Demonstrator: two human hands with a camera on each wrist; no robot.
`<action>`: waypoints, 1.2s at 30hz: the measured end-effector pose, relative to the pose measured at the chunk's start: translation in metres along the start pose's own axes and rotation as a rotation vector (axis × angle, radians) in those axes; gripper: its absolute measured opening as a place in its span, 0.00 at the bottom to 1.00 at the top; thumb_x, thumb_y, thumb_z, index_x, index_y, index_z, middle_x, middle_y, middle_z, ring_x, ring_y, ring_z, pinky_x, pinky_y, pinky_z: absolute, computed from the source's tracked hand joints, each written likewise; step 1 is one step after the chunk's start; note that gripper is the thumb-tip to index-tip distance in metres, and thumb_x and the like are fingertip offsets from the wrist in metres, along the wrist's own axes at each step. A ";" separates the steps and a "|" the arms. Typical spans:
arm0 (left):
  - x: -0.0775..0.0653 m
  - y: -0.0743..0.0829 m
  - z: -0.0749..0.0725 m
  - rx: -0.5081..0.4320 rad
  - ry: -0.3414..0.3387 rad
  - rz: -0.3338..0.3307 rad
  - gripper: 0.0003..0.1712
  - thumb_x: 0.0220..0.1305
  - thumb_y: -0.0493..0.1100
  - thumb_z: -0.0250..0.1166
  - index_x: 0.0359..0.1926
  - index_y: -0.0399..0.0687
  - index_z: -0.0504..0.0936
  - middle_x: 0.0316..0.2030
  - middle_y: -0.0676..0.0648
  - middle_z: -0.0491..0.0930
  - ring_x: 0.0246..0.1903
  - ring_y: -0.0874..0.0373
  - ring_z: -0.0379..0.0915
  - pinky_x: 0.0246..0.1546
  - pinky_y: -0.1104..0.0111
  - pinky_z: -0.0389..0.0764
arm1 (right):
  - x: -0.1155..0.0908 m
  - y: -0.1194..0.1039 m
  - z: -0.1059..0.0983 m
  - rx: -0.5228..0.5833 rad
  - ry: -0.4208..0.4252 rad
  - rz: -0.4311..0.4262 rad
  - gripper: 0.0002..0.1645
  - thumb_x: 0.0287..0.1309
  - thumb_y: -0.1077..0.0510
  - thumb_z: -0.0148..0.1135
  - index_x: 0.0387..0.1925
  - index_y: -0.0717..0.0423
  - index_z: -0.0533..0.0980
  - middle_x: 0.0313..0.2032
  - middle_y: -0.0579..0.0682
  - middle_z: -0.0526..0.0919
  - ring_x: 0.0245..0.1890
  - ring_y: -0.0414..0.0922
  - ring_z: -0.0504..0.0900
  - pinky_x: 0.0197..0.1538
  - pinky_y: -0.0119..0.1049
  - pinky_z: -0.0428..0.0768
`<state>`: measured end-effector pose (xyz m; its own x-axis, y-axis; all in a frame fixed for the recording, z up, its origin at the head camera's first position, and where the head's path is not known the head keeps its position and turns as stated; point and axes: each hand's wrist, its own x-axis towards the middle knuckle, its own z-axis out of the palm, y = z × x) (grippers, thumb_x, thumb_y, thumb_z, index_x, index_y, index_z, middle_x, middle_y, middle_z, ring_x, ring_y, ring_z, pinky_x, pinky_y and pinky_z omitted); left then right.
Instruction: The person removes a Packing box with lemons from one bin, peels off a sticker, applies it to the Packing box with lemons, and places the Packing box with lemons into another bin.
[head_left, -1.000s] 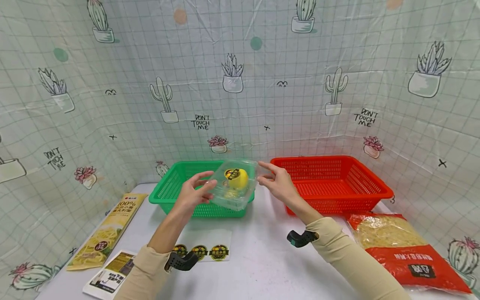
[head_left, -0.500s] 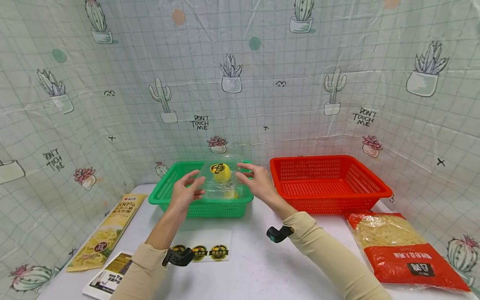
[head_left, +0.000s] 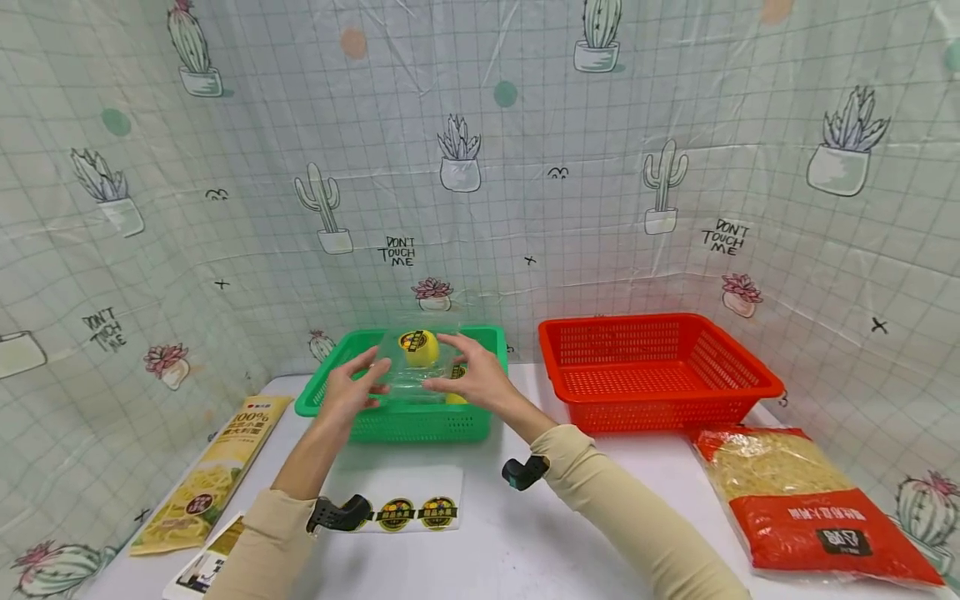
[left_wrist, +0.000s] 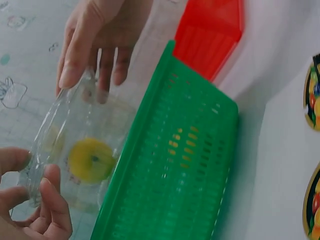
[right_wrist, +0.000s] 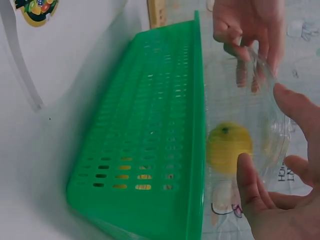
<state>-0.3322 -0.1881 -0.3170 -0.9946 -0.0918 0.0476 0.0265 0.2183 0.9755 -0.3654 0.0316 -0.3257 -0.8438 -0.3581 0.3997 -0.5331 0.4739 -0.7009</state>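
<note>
A clear plastic clamshell box [head_left: 401, 382] hangs over the green basket [head_left: 420, 427]. Inside it shows a yellow fruit [head_left: 424, 350], and a round black-and-gold sticker [head_left: 412, 340] is on the lid. My left hand [head_left: 348, 390] grips the box's left side between thumb and fingers, seen closely in the left wrist view. On the opposite side, my right hand [right_wrist: 295, 212] holds it with thumb and fingers spread around the edge. In the right wrist view the box sits right by the basket's rim. More yellow shows through the basket's slots, partly hidden.
To the right stands a red basket [head_left: 633, 408]. A red pasta bag [head_left: 817, 508] lies at the front right, a yellow noodle packet [head_left: 213, 475] at the left. A sticker sheet [head_left: 416, 479] lies before the green basket, with a white printed card [head_left: 198, 575] left of it.
Both hands have carried the clear box leftward, from the green basket's right part to over its middle. A stickered item with yellow in the basket has come into view beside the box.
</note>
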 end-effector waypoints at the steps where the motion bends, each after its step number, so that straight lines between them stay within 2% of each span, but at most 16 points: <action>1: 0.001 0.000 -0.003 0.039 -0.005 0.000 0.36 0.70 0.57 0.59 0.74 0.57 0.60 0.66 0.44 0.66 0.35 0.65 0.80 0.39 0.69 0.81 | 0.001 -0.001 0.002 -0.005 0.002 0.006 0.48 0.50 0.43 0.75 0.70 0.50 0.65 0.73 0.59 0.62 0.56 0.53 0.80 0.53 0.48 0.81; 6: 0.005 -0.002 -0.013 0.159 -0.019 0.019 0.39 0.69 0.61 0.57 0.75 0.56 0.58 0.70 0.43 0.63 0.56 0.49 0.73 0.48 0.62 0.78 | 0.008 -0.003 0.009 0.008 0.010 0.034 0.46 0.50 0.45 0.75 0.69 0.49 0.67 0.69 0.56 0.69 0.53 0.51 0.83 0.44 0.41 0.83; 10: 0.009 -0.003 -0.020 0.185 -0.031 0.037 0.40 0.71 0.60 0.56 0.76 0.53 0.56 0.72 0.40 0.59 0.63 0.41 0.66 0.58 0.54 0.74 | 0.014 -0.007 0.014 0.035 0.023 0.059 0.43 0.50 0.45 0.75 0.67 0.48 0.70 0.58 0.57 0.79 0.51 0.51 0.83 0.41 0.39 0.83; 13: 0.011 -0.004 -0.024 0.197 -0.034 0.033 0.39 0.71 0.59 0.55 0.77 0.52 0.54 0.73 0.38 0.57 0.62 0.38 0.69 0.63 0.50 0.71 | 0.017 -0.011 0.018 0.056 0.051 0.076 0.39 0.51 0.47 0.75 0.64 0.48 0.73 0.55 0.58 0.82 0.52 0.51 0.83 0.43 0.41 0.84; 19: 0.013 -0.004 -0.031 0.197 -0.027 0.007 0.38 0.74 0.55 0.53 0.77 0.50 0.52 0.74 0.36 0.55 0.62 0.38 0.71 0.68 0.49 0.66 | 0.021 -0.015 0.029 0.096 0.079 0.084 0.31 0.53 0.52 0.74 0.59 0.51 0.77 0.58 0.53 0.82 0.56 0.51 0.82 0.51 0.44 0.84; 22: 0.014 -0.006 -0.035 0.221 -0.030 -0.008 0.37 0.75 0.53 0.52 0.77 0.50 0.51 0.74 0.35 0.54 0.62 0.38 0.71 0.70 0.48 0.62 | 0.021 -0.017 0.035 0.089 0.075 0.100 0.28 0.54 0.53 0.73 0.58 0.50 0.78 0.56 0.54 0.83 0.58 0.52 0.81 0.54 0.45 0.82; 26: 0.016 -0.012 -0.039 0.243 -0.048 -0.032 0.37 0.76 0.51 0.51 0.77 0.46 0.50 0.74 0.33 0.54 0.62 0.38 0.71 0.71 0.46 0.59 | 0.020 -0.018 0.043 0.062 0.068 0.136 0.26 0.55 0.53 0.72 0.57 0.48 0.79 0.53 0.54 0.85 0.55 0.52 0.81 0.50 0.44 0.83; 29: 0.016 -0.015 -0.041 0.259 -0.064 -0.049 0.36 0.76 0.50 0.51 0.77 0.42 0.50 0.73 0.31 0.54 0.61 0.38 0.72 0.70 0.46 0.61 | 0.019 -0.017 0.050 0.036 0.061 0.153 0.25 0.55 0.52 0.72 0.56 0.48 0.80 0.50 0.52 0.86 0.48 0.48 0.84 0.44 0.41 0.84; 30: 0.016 -0.016 -0.042 0.271 -0.070 -0.051 0.36 0.76 0.49 0.51 0.77 0.42 0.50 0.73 0.30 0.54 0.61 0.38 0.72 0.70 0.47 0.61 | 0.019 -0.016 0.052 0.024 0.060 0.157 0.25 0.56 0.52 0.72 0.56 0.49 0.80 0.48 0.52 0.86 0.46 0.47 0.85 0.46 0.40 0.83; 33: 0.016 -0.016 -0.044 0.323 -0.091 -0.043 0.36 0.77 0.49 0.50 0.76 0.39 0.50 0.72 0.28 0.54 0.61 0.38 0.72 0.69 0.46 0.63 | 0.020 -0.015 0.057 -0.007 0.052 0.171 0.24 0.56 0.52 0.71 0.55 0.49 0.80 0.48 0.51 0.86 0.42 0.44 0.85 0.43 0.37 0.82; 36: 0.016 -0.015 -0.046 0.393 -0.120 -0.024 0.36 0.77 0.48 0.49 0.76 0.36 0.49 0.71 0.26 0.55 0.60 0.37 0.73 0.67 0.46 0.65 | 0.020 -0.016 0.060 -0.029 0.039 0.191 0.23 0.56 0.53 0.71 0.54 0.49 0.81 0.50 0.51 0.84 0.43 0.44 0.82 0.41 0.35 0.80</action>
<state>-0.3442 -0.2379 -0.3207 -0.9997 0.0078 -0.0219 -0.0135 0.5742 0.8186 -0.3704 -0.0313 -0.3423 -0.9314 -0.2283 0.2836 -0.3638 0.5532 -0.7494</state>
